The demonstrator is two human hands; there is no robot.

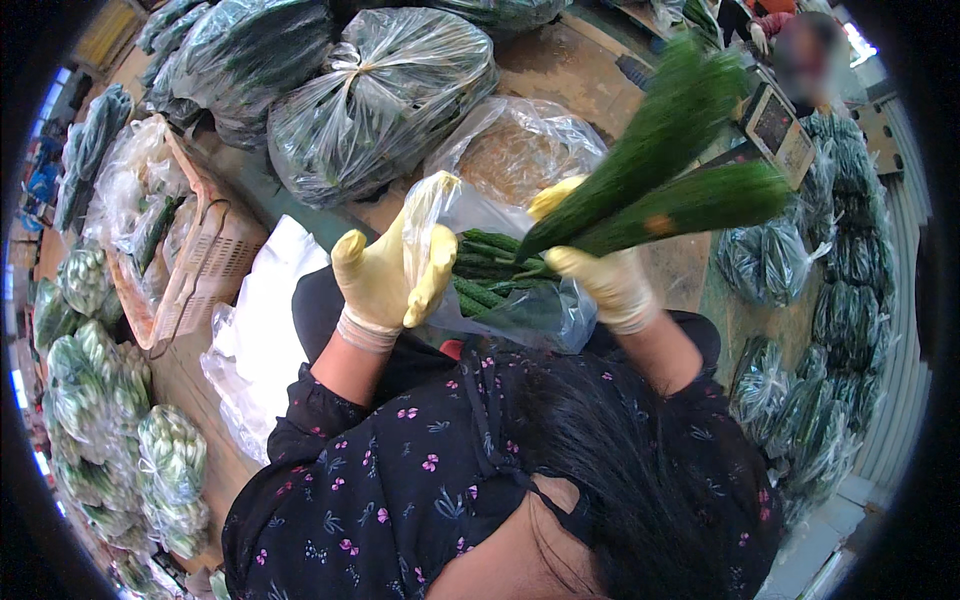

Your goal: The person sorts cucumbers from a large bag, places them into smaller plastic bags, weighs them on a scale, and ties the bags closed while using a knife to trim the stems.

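Note:
My left hand, in a pale yellow glove, is at the mouth of a clear plastic bag. Film from the bag runs between its fingers, and the thumb stands apart on the left. Several green cucumbers lie inside the bag at my lap. My right hand, gloved alike, grips a few long cucumbers between thumb and fingers. They slant up to the right, blurred at the far ends, with their near ends over the bag's mouth. Part of the right hand is hidden behind them.
Big tied bags of cucumbers stand ahead, beside an open clear bag. A plastic crate and white sheeting lie left. Filled bags line the far left and the right. Beyond a scale is another person.

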